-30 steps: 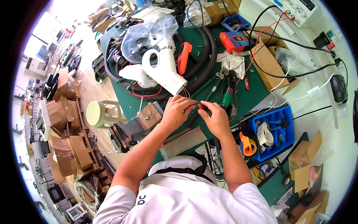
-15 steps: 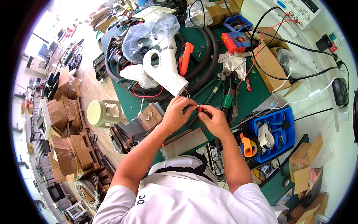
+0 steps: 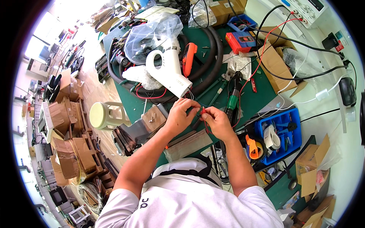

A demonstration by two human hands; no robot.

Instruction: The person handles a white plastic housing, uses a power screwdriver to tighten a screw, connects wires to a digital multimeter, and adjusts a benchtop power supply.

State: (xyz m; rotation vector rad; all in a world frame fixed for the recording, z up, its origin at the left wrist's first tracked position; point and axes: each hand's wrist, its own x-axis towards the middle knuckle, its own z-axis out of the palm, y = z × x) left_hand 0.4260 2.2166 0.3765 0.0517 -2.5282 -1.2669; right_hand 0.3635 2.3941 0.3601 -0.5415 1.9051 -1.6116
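My left hand (image 3: pixel 181 115) is closed in a pinch, apparently on a thin wire; the fingertips hide most of it. Close beside it, my right hand (image 3: pixel 216 121) pinches a small red-sleeved test clip (image 3: pixel 203 110), with a red lead hanging below. Just beyond the fingers lies a white handheld appliance housing (image 3: pixel 172 78), its lower end toward my hands. Thin wires (image 3: pixel 190 93) come out of that end. To the right of my right hand is a green-and-black tool with a handle (image 3: pixel 232 100), lying on the green mat (image 3: pixel 248 99).
A thick black hose (image 3: pixel 217 49) curves behind the housing, near an orange meter (image 3: pixel 188 59). Right of my arm sits a blue parts bin (image 3: pixel 296 127) with tape rolls. Red and black leads run from a bench power supply (image 3: pixel 308 11). A pale stool (image 3: pixel 99 115) stands left.
The right fingers have shifted slightly around the red clip, showing more of it. My left hand stays nearly in place.
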